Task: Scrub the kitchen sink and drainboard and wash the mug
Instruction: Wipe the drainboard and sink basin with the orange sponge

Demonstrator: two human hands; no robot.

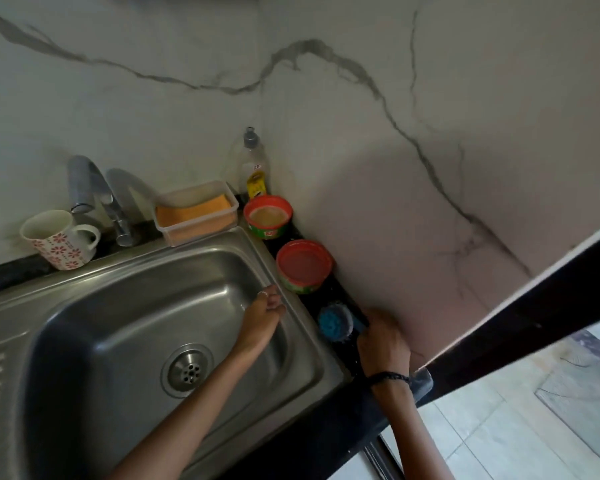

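Two red tubs (303, 266) flank my sink (146, 306). Left hand (262, 318) loosely curled, empty; right hand (383, 341) fingers grip blue scrubber (333, 322). Floral mug (61, 239) upright.

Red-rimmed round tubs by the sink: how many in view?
2. Open tub, showing tan paste, on the dark counter strip in front of the dish soap bottle. Lidded tub just nearer, between it and the blue scrubber. None seems hidden.
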